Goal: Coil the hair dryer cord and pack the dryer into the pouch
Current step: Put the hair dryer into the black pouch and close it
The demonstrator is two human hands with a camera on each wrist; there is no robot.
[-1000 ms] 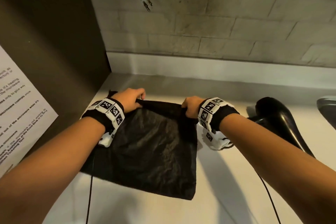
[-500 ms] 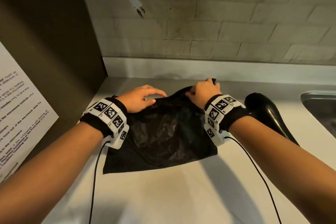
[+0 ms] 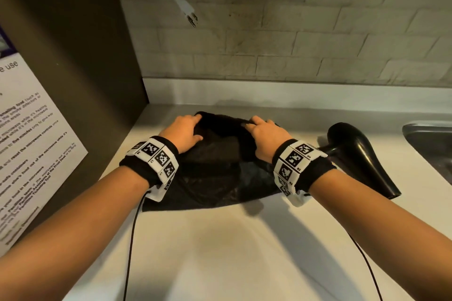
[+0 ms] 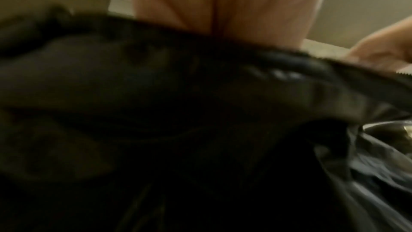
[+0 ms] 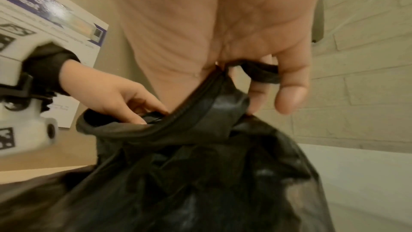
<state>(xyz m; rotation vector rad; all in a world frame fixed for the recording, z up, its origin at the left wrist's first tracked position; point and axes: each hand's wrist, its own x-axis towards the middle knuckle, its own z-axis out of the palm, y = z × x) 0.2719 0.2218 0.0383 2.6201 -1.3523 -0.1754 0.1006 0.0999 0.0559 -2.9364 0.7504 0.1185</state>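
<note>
A black fabric pouch (image 3: 215, 178) lies on the white counter (image 3: 220, 252), its mouth turned toward the wall. My left hand (image 3: 186, 132) grips the left side of the rim, with its fingers tucked into the opening. My right hand (image 3: 264, 134) holds the right side. In the right wrist view its fingers (image 5: 289, 94) curl round the pouch's rim (image 5: 211, 98), and the left hand (image 5: 116, 98) dips into the mouth. The left wrist view is blurred and filled by dark pouch (image 4: 178, 112). The black hair dryer (image 3: 359, 156) lies on the counter just right of my right wrist. Its cord is hidden.
A dark cabinet side with a printed notice (image 3: 31, 142) stands close on the left. A metal sink (image 3: 430, 144) is at the right edge. A white plug (image 3: 188, 11) dangles on the brick wall above. Thin black wrist-camera cables (image 3: 132, 239) trail toward me.
The pouch lay flat with my hands at its top corners. It has since slid toward the wall and bunched up, and both hands have come closer together at its mouth.
</note>
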